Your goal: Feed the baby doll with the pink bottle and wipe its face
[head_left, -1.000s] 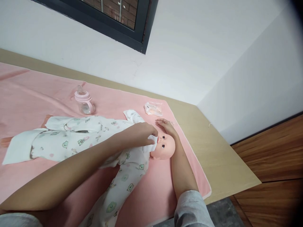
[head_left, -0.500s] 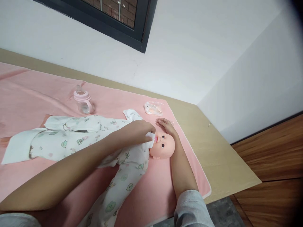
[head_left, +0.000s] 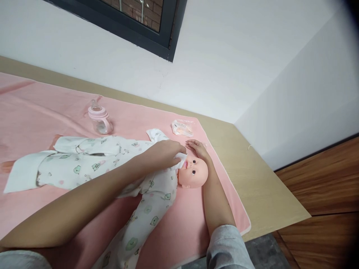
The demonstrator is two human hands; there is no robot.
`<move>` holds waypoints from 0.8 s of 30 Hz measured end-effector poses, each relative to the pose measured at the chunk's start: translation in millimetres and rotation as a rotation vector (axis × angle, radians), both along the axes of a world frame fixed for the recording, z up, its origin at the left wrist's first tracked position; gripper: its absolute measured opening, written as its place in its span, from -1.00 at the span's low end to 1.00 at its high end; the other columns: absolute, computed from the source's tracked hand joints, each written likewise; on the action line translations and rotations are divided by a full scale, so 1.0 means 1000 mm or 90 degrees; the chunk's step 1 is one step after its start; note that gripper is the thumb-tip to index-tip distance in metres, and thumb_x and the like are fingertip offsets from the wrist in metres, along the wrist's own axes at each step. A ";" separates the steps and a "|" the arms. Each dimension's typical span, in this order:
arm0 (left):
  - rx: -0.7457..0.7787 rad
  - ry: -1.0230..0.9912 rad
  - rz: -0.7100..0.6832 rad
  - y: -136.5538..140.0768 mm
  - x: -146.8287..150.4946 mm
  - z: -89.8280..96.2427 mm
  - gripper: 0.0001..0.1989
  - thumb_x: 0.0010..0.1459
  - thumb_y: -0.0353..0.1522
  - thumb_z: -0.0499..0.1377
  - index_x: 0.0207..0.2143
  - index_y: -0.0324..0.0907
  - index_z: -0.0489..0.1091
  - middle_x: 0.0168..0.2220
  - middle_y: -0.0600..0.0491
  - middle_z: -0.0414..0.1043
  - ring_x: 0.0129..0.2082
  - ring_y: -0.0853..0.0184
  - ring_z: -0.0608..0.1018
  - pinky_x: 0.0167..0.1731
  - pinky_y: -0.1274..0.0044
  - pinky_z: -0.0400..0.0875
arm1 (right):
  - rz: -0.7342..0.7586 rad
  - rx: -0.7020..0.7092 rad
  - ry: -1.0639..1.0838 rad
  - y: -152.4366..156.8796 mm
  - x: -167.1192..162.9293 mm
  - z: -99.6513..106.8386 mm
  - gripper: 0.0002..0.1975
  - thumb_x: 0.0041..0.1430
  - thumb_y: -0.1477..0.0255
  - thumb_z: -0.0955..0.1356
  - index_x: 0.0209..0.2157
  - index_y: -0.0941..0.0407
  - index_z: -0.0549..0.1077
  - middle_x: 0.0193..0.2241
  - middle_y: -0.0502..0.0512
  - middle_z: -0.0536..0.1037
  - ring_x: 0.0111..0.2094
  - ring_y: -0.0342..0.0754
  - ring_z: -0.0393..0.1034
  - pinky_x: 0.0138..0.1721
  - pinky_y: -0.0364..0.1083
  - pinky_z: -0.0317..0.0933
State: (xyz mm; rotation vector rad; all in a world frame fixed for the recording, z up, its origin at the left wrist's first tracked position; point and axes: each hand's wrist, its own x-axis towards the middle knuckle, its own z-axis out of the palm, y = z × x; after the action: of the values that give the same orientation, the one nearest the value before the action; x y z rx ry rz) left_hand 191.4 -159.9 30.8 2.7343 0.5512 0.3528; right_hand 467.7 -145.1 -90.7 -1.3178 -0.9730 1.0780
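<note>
A baby doll (head_left: 198, 175) lies on its back, its bald head to the right, in a white printed outfit (head_left: 95, 164). My left hand (head_left: 165, 153) reaches over its chest. The thumb and fingers pinch a white cloth (head_left: 181, 160) against the doll's mouth and chin; most of the cloth is covered by the hand. My right hand (head_left: 198, 148) lies at the far side of the head, fingers stretched out, with the forearm curving around the crown. Whether its palm touches the head cannot be seen.
A pink baby bottle (head_left: 100, 121) with handles stands behind the doll's legs. A small clear plastic packet (head_left: 181, 129) sits beyond my right hand. Everything rests on a pink blanket (head_left: 56, 101) over a wooden tabletop (head_left: 252, 190), with a white wall and window frame (head_left: 168, 41) behind.
My left hand has moved slightly to the right with the cloth, and more of the doll's chin shows. My right hand stays in place.
</note>
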 end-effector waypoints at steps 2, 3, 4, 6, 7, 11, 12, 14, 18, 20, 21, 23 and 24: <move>-0.004 0.005 -0.004 0.000 0.001 0.000 -0.75 0.13 -0.41 0.04 -0.19 -0.13 0.46 -0.28 0.05 0.47 -0.27 0.24 0.50 -0.34 0.49 0.27 | -0.001 0.003 -0.001 0.000 0.000 0.000 -0.74 -0.09 0.32 0.50 -0.31 0.09 0.52 -0.23 0.05 0.59 -0.13 -0.09 0.47 0.15 -0.02 0.27; -0.008 0.008 -0.003 -0.001 0.001 0.000 -0.76 0.14 -0.40 0.04 -0.21 -0.14 0.47 -0.30 0.04 0.47 -0.29 0.24 0.50 -0.34 0.49 0.27 | -0.001 0.004 -0.001 0.000 0.000 0.000 -0.74 -0.09 0.32 0.50 -0.31 0.09 0.52 -0.23 0.05 0.59 -0.13 -0.09 0.47 0.15 -0.02 0.27; -0.011 0.008 -0.002 -0.001 0.001 0.000 -0.76 0.15 -0.40 0.04 -0.21 -0.14 0.48 -0.30 0.03 0.47 -0.29 0.23 0.50 -0.33 0.49 0.27 | -0.002 0.004 0.000 0.000 0.000 -0.001 -0.74 -0.08 0.32 0.50 -0.31 0.09 0.52 -0.23 0.05 0.59 -0.13 -0.08 0.47 0.15 -0.01 0.27; -0.013 0.002 0.002 -0.002 0.001 0.001 -0.75 0.15 -0.39 0.04 -0.21 -0.14 0.49 -0.30 0.02 0.47 -0.28 0.22 0.50 -0.32 0.48 0.27 | -0.005 0.005 0.001 0.000 0.000 0.000 -0.75 -0.07 0.32 0.49 -0.30 0.09 0.52 -0.22 0.06 0.59 -0.13 -0.08 0.47 0.15 -0.01 0.27; -0.013 0.000 0.002 -0.002 0.001 0.002 -0.75 0.15 -0.38 0.04 -0.21 -0.13 0.49 -0.30 0.02 0.46 -0.28 0.21 0.50 -0.31 0.48 0.27 | -0.006 0.004 0.001 0.000 0.000 0.000 -0.75 -0.06 0.32 0.49 -0.30 0.09 0.52 -0.21 0.06 0.59 -0.13 -0.08 0.47 0.15 -0.02 0.27; -0.014 -0.006 -0.004 -0.002 0.001 0.003 -0.76 0.15 -0.38 0.05 -0.25 -0.12 0.52 -0.33 0.00 0.46 -0.28 0.20 0.51 -0.32 0.49 0.27 | -0.005 0.002 0.000 0.000 0.000 -0.001 -0.75 -0.05 0.31 0.48 -0.29 0.10 0.52 -0.19 0.08 0.59 -0.13 -0.08 0.47 0.15 -0.03 0.27; -0.012 -0.007 -0.006 -0.002 0.002 0.003 -0.76 0.15 -0.38 0.05 -0.26 -0.12 0.53 -0.34 0.00 0.45 -0.29 0.20 0.51 -0.32 0.50 0.27 | -0.005 0.002 0.002 0.000 0.001 -0.001 -0.74 -0.05 0.31 0.48 -0.29 0.10 0.52 -0.19 0.08 0.59 -0.13 -0.08 0.47 0.15 -0.03 0.27; -0.007 -0.013 -0.003 -0.002 0.002 0.004 -0.75 0.15 -0.39 0.06 -0.25 -0.11 0.54 -0.34 -0.01 0.45 -0.29 0.20 0.51 -0.33 0.50 0.27 | -0.005 0.005 0.009 0.000 0.001 -0.002 -0.72 -0.06 0.30 0.49 -0.28 0.10 0.52 -0.19 0.07 0.59 -0.14 -0.09 0.48 0.15 -0.03 0.28; 0.012 -0.021 0.007 -0.002 0.003 0.005 -0.72 0.16 -0.41 0.04 -0.21 -0.11 0.54 -0.34 -0.01 0.45 -0.28 0.20 0.51 -0.34 0.51 0.26 | -0.007 0.007 0.020 0.000 0.002 -0.003 -0.70 -0.09 0.29 0.50 -0.29 0.11 0.52 -0.20 0.05 0.59 -0.16 -0.09 0.49 0.13 -0.03 0.29; 0.017 -0.025 0.006 -0.002 0.004 0.005 -0.70 0.16 -0.43 0.03 -0.20 -0.10 0.54 -0.33 -0.01 0.45 -0.28 0.20 0.51 -0.34 0.51 0.26 | -0.011 0.009 0.022 0.001 0.002 -0.003 -0.70 -0.10 0.29 0.50 -0.30 0.11 0.52 -0.22 0.05 0.59 -0.17 -0.10 0.48 0.12 -0.04 0.29; 0.019 -0.028 0.006 -0.002 0.004 0.004 -0.69 0.16 -0.44 0.02 -0.19 -0.10 0.54 -0.33 -0.02 0.45 -0.28 0.20 0.51 -0.34 0.51 0.26 | -0.011 0.010 0.021 0.000 0.001 -0.003 -0.70 -0.10 0.29 0.50 -0.30 0.11 0.52 -0.22 0.05 0.59 -0.17 -0.10 0.48 0.12 -0.04 0.29; 0.018 -0.036 0.009 -0.001 0.003 0.004 -0.66 0.16 -0.47 0.00 -0.19 -0.11 0.54 -0.31 -0.02 0.46 -0.26 0.20 0.51 -0.32 0.51 0.26 | -0.007 0.007 0.016 0.000 0.001 -0.002 -0.69 -0.10 0.29 0.50 -0.29 0.11 0.51 -0.23 0.05 0.59 -0.17 -0.10 0.48 0.10 -0.04 0.30; 0.016 -0.041 0.010 -0.002 0.003 0.005 -0.65 0.16 -0.48 -0.02 -0.18 -0.11 0.54 -0.30 -0.02 0.46 -0.25 0.20 0.51 -0.31 0.51 0.27 | -0.004 0.005 0.014 0.000 0.001 -0.002 -0.69 -0.10 0.29 0.49 -0.28 0.11 0.51 -0.23 0.05 0.60 -0.17 -0.10 0.48 0.09 -0.04 0.30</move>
State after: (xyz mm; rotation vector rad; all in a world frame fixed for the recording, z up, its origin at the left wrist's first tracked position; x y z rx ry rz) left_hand 194.5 -161.5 35.4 2.7333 0.5546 0.4533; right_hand 468.9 -145.0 -93.0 -1.2995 -0.9555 1.0806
